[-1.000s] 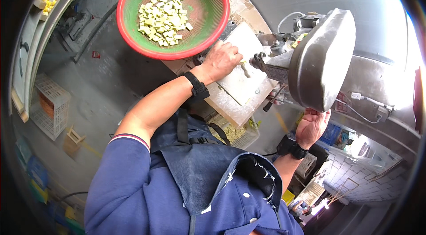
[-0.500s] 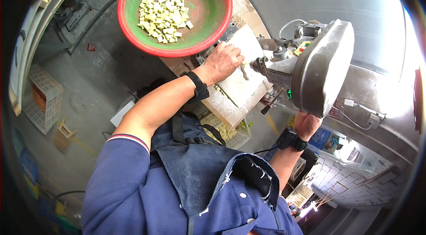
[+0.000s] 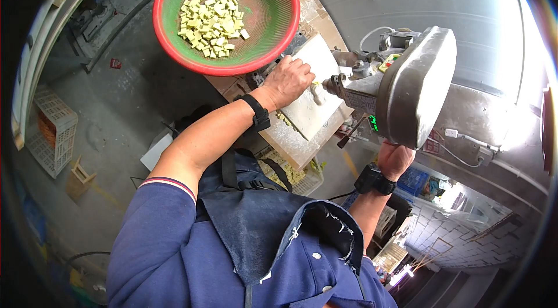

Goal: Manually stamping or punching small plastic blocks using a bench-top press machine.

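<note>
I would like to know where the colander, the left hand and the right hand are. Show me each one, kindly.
Colander [image 3: 226, 70]: head view, on the near part of its red rim.
Left hand [image 3: 286, 82]: head view, on its back.
Right hand [image 3: 396, 159]: head view, on its visible middle.

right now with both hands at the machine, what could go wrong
The left hand is close to the machine's tip, so it might get pinched. The right hand is partly hidden by the metal cover, so a slip could go unseen. Bumping the nearby basin might spill its pale pieces.
</note>
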{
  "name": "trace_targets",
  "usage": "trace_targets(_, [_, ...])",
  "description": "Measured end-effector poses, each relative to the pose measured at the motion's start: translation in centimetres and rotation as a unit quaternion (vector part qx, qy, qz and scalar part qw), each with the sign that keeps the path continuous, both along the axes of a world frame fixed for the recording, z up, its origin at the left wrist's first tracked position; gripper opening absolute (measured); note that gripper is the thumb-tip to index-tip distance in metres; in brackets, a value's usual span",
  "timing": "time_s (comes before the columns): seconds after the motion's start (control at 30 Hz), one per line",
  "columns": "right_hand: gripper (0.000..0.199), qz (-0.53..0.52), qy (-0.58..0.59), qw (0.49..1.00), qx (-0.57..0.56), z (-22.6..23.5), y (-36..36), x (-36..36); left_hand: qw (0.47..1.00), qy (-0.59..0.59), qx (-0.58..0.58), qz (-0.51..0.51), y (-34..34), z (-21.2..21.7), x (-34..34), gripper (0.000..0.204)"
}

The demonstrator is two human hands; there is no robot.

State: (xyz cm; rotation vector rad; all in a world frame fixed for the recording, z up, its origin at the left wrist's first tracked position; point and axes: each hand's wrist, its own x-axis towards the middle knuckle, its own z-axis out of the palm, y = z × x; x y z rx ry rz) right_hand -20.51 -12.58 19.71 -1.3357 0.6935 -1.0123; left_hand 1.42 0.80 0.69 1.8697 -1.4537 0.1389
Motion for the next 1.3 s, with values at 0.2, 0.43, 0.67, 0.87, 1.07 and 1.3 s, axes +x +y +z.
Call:
trace_targets(0.2, [0.034, -0.005, -0.003, 1.0, -0.001, -0.2, -0.2, -0.2, 1.0, 0.0, -0.003, -0.002, -0.1, 0.0, 0.0, 0.011])
trace_targets(0.43, [0.04, 0.004, -0.002, 1.0, -0.027, -0.4, 0.2, -0.3, 1.0, -0.001, -0.003, -0.003, -0.2, -0.1, 0.0, 0.012])
trace_targets(0.67, [0.038, -0.086, 0.101, 0.987, -0.094, -0.6, 1.3, -0.2, 1.0, 0.001, -0.002, -0.006, 0.0, 0.1, 0.1, 0.012])
trace_targets(0.87, [0.032, -0.064, 0.017, 0.996, -0.055, -0.9, 2.0, 0.3, 1.0, 0.001, -0.006, -0.003, -0.1, 0.0, 0.1, 0.012])
trace_targets(1.07, [0.03, -0.08, 0.027, 0.994, -0.076, -1.4, 1.6, -0.2, 1.0, 0.002, 0.002, -0.007, -0.1, 0.1, 0.1, 0.012])
trace_targets(1.3, [0.03, -0.134, 0.181, 0.954, -0.2, -1.6, 1.7, -0.7, 1.0, 0.003, 0.0, -0.005, -0.1, 0.0, 0.1, 0.011])
